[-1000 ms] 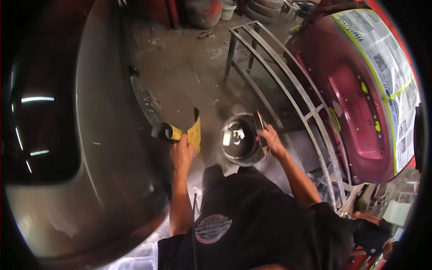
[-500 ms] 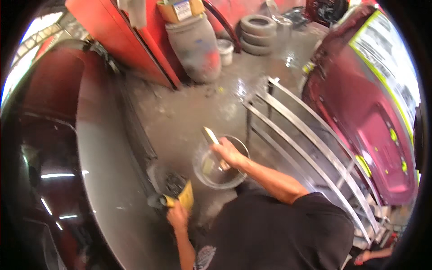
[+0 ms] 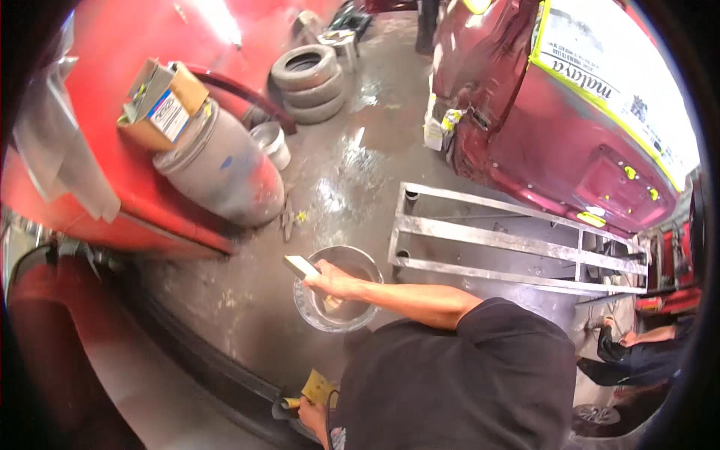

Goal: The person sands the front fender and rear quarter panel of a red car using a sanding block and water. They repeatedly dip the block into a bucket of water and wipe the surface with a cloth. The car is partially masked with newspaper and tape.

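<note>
Your right hand (image 3: 330,285) reaches out over the round shiny metal bowl (image 3: 337,289) on the wet concrete floor (image 3: 352,172); its fingers are closed around a small flat pale block (image 3: 301,265), held just above the bowl's near rim; your left hand (image 3: 315,411) sits low by your dark shirt, fingers gripping a folded yellow sheet of sandpaper (image 3: 318,388), close against the dark curved car panel (image 3: 187,360); a grey metal ladder-like frame (image 3: 510,244) lies just right of the bowl; a dented grey drum (image 3: 221,172) stands beyond, stacked tyres (image 3: 311,82) farther back; a maroon car body (image 3: 570,150) stands right.
</note>
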A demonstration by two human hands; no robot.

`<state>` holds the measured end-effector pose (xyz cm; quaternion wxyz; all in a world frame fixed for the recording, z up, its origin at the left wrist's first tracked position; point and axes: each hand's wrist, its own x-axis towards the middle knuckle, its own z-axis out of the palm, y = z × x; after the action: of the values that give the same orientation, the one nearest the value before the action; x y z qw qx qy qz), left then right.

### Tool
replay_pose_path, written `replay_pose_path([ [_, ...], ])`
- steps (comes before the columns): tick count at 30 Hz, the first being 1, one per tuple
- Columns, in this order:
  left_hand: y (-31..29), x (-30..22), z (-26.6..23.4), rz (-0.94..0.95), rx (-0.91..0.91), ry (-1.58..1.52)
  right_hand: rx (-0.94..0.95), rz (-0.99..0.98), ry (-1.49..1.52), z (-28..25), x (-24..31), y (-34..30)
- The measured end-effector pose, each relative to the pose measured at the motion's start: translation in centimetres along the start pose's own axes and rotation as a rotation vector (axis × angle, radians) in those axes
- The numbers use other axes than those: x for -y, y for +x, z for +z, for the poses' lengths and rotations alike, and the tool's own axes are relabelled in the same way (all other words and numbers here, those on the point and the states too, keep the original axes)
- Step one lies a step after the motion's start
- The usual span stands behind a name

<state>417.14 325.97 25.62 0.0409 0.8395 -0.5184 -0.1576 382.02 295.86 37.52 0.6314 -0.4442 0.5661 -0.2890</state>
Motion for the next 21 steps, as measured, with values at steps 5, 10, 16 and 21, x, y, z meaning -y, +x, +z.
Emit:
replay_pose_path([
  [5,16.8,-3.5,-1.9,0.152,0.064,0.078,-0.272,0.027,-0.017,-2.9,1.1,10.0],
  [10,33.4,-9.0,-6.4,0.524,0.101,0.115,-0.505,0.022,0.209,-7.8,5.3,14.9],
  [16,49.3,-22.3,-9.4,0.584,0.193,0.026,-0.649,-0.018,0.336,-16.4,8.1,23.9],
  [21,54.6,-29.6,-9.2,0.611,0.235,0.212,-0.717,0.046,0.490,-23.6,10.4,30.3],
])
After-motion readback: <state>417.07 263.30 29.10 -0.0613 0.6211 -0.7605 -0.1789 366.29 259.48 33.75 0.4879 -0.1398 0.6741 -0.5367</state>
